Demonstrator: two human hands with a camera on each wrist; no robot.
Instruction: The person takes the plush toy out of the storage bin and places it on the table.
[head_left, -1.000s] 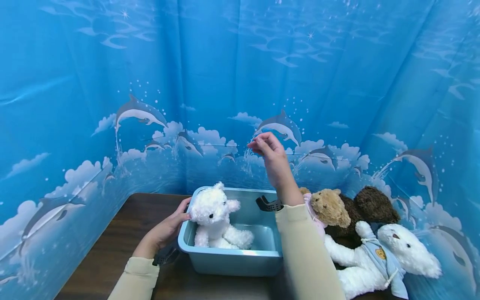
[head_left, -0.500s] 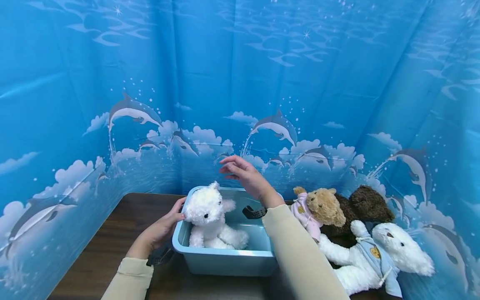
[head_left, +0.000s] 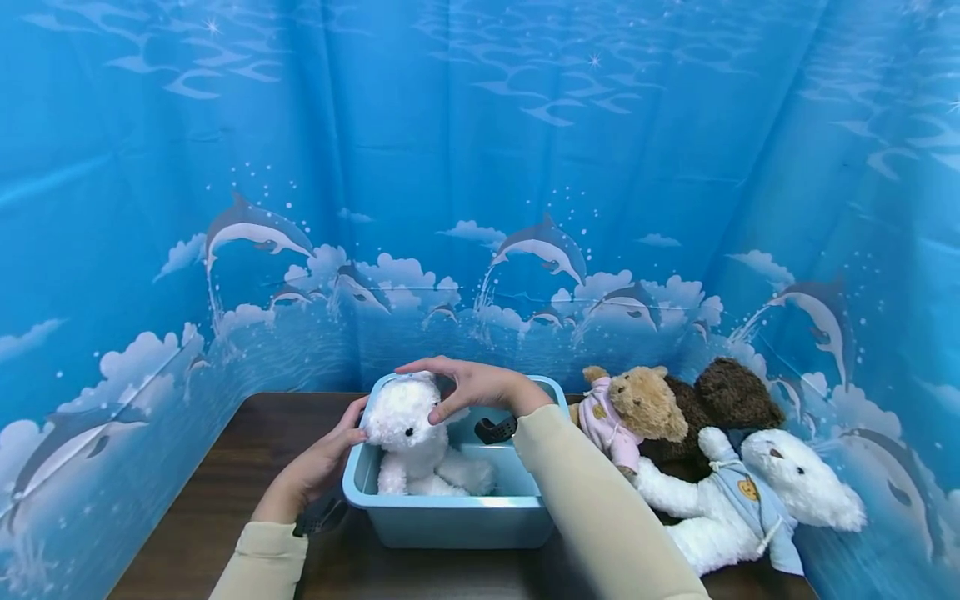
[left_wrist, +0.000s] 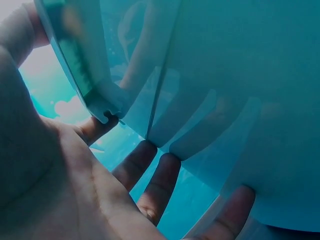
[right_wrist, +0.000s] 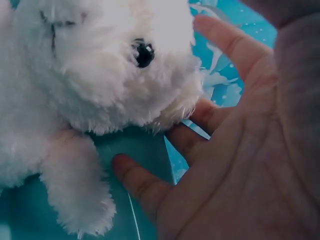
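One white plush bear (head_left: 416, 437) sits upright in the pale blue tub (head_left: 450, 521), at the tub's 10 o'clock corner, so by the look of it one toy is in and three are still out: the tan bear in a pink top (head_left: 630, 412), the dark brown bear (head_left: 731, 400) and the white bear in a blue shirt (head_left: 757, 504) lie heaped on the bench (head_left: 210, 492) at the tub's 3 o'clock. The right hand (head_left: 468, 385) lies over the seated bear's head, fingers spread and barely bent, palm cupped beside its muzzle in the wrist view, touching rather than clutching. The left hand (head_left: 326, 462) steadies the tub at its 9 o'clock wall, thumb up over the rim and straight fingers flat against the ribbed outside. Room inside the tub is open toward 3 and 5 o'clock. The blue dolphin curtain (head_left: 525, 167) closes in tight behind and along the right, pressing on the pile; open bench lies at 7 to 9 o'clock.
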